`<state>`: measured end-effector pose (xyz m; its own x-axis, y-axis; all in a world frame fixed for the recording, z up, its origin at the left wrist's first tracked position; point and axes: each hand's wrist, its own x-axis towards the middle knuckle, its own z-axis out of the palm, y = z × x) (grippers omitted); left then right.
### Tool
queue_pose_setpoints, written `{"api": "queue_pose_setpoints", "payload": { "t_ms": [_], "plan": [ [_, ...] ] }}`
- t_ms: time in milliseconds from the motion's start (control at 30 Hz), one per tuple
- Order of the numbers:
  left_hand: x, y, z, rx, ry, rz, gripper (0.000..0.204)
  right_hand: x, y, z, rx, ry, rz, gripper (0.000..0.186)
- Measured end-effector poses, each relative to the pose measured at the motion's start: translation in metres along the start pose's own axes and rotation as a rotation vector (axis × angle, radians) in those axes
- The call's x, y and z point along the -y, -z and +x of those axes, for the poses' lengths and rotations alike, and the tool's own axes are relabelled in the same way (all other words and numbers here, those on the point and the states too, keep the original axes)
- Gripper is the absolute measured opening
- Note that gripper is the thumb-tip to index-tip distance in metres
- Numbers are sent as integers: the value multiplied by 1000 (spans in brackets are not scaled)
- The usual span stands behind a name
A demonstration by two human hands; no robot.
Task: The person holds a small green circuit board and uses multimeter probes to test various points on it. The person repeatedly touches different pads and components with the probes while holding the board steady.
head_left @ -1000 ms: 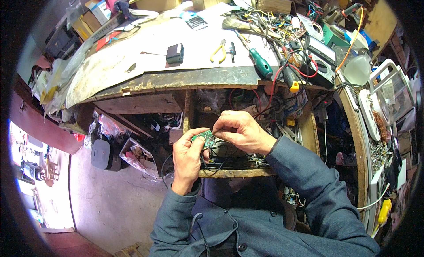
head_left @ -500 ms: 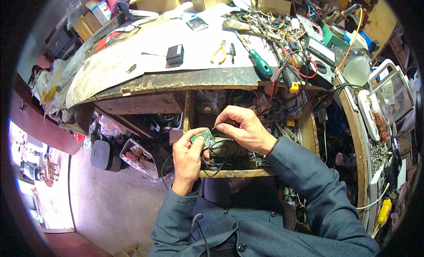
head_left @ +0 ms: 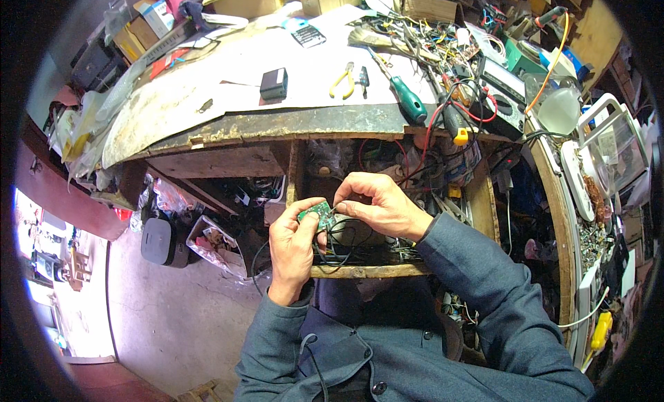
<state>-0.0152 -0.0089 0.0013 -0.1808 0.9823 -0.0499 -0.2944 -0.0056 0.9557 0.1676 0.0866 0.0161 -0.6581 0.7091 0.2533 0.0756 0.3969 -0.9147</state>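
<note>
A small green circuit board (head_left: 322, 212) is pinched between the thumb and fingers of my left hand (head_left: 291, 250), above the open drawer space. My right hand (head_left: 382, 207) is closed just right of the board, thumb and forefinger pressed together at its edge. Between those fingertips is something thin and short, too small to name. A black cable (head_left: 351, 254) loops below the board and around by my left wrist.
On the bench lie a black box-shaped adapter (head_left: 274, 84), yellow-handled pliers (head_left: 342, 82), a green screwdriver (head_left: 408, 100) and a multimeter (head_left: 507, 110) with red and black leads. Tangled wires and parts (head_left: 443, 46) heap at the back right. A wooden drawer edge (head_left: 373, 270) runs below my hands.
My right hand has moved slightly left and down, bringing its pinched fingertips to the edge of the board. My left hand keeps hold of the board, nearly still.
</note>
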Motion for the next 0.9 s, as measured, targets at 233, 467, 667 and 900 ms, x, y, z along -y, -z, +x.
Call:
{"api": "queue_pose_setpoints", "payload": {
  "t_ms": [233,467,667,900],
  "plan": [
    [1,1,0,15,4,-6,24,-1,1,1,16,60,-64,8],
    [0,-3,1,-17,1,-12,24,9,0,0,-87,20,-67,8],
    [-2,-4,3,-7,-11,-17,25,0,1,0,4,21,23,8],
    [2,-3,3,-17,-16,-31,25,1,3,1,1,51,-36,9]
  ]
}}
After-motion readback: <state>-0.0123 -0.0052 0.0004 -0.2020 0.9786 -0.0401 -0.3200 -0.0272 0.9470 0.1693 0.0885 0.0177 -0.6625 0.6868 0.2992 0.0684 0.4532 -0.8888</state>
